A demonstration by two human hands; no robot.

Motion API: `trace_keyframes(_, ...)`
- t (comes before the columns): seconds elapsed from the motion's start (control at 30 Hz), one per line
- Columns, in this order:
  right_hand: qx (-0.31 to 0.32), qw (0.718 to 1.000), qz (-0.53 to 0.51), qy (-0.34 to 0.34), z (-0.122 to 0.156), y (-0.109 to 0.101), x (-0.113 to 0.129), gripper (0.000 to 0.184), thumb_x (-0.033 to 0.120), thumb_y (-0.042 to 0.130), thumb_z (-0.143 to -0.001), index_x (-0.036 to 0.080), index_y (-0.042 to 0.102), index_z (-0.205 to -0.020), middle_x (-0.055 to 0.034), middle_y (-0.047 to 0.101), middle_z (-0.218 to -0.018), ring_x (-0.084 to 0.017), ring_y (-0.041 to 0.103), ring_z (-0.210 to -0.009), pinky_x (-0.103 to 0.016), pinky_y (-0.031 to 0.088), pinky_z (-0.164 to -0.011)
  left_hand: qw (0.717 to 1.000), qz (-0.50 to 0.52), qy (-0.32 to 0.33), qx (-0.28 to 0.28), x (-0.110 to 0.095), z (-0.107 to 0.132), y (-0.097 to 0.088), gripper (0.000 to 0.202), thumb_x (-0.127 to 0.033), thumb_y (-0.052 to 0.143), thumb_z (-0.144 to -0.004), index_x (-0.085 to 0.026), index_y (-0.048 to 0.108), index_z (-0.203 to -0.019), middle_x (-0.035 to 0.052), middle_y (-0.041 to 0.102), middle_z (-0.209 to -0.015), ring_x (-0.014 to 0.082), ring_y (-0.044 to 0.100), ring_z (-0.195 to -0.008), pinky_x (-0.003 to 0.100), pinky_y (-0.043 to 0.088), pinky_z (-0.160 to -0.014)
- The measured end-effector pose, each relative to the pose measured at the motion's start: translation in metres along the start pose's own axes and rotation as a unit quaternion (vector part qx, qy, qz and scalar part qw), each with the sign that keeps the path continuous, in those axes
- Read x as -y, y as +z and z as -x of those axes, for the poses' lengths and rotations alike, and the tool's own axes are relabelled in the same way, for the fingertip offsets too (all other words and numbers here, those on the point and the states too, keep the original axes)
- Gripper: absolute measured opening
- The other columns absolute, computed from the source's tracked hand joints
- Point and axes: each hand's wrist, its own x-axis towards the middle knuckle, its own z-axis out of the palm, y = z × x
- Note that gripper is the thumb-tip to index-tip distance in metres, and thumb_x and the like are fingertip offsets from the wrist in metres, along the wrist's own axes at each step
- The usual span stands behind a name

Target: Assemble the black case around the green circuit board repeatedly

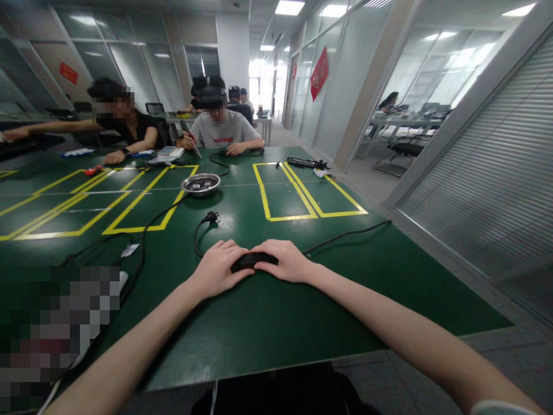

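Note:
Both of my hands rest on the green table [268, 323] and meet around a small black object [253, 260], probably a power adapter. My left hand [218, 268] curls over its left end, fingers closed on it. My right hand [283, 260] covers its right end, fingers bent over the top. A thin black cable [345, 235] runs from under my right hand toward the table's right edge. Another black cord with a plug [210, 217] lies just beyond my hands.
A metal bowl [201, 184] with small parts stands further back. Yellow tape rectangles [287, 199] mark the table. Black cables [142, 248] trail to the left. Two people sit at the far side, one holding a thin tool. A black tool [305, 163] lies far right.

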Motion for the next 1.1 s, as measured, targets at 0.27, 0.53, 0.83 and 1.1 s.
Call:
trace_keyframes(0.27,-0.008,0.976,-0.111,0.185,-0.007,0.005,0.0,0.016,0.037,0.047,-0.104,0.023,0.055,-0.103,0.0034,0.065,-0.075,-0.017,0.061,-0.071,-0.029,0.046,-0.072,0.997,-0.034,0.061,-0.045,0.004,0.002,0.002,0.055,-0.039,0.072,-0.091,-0.021,0.058,-0.14,0.0142,0.07,-0.13,0.0282,0.068,-0.112,0.042,0.053,-0.097)
trace_keyframes(0.53,0.02,0.975,-0.143,0.169,-0.006,-0.007,0.006,0.027,0.04,0.035,-0.107,0.024,0.053,-0.095,0.0017,0.064,-0.077,-0.017,0.062,-0.071,-0.029,0.049,-0.072,0.989,-0.028,0.114,-0.095,0.002,-0.004,0.006,0.028,-0.031,0.058,-0.102,-0.02,0.068,-0.126,0.0112,0.077,-0.118,0.0235,0.074,-0.103,0.04,0.054,-0.096)
trace_keyframes(0.83,0.038,0.997,0.059,-0.01,-0.002,-0.013,0.003,0.031,0.034,0.065,-0.096,0.018,0.064,-0.122,-0.012,0.076,-0.103,-0.025,0.072,-0.091,-0.035,0.052,-0.083,0.997,0.026,0.011,-0.072,0.002,0.0,0.006,0.035,-0.042,0.062,-0.098,-0.02,0.071,-0.123,0.0103,0.078,-0.105,0.0249,0.072,-0.093,0.039,0.057,-0.088)
trace_keyframes(1.1,0.099,0.971,-0.201,0.08,-0.002,-0.022,-0.001,0.033,0.041,0.067,-0.092,0.02,0.059,-0.117,-0.0054,0.071,-0.108,-0.017,0.066,-0.083,-0.029,0.052,-0.077,0.994,-0.007,0.053,-0.095,0.003,0.002,0.009,0.027,-0.039,0.065,-0.098,-0.018,0.073,-0.113,0.0093,0.077,-0.099,0.0234,0.071,-0.09,0.038,0.056,-0.086)
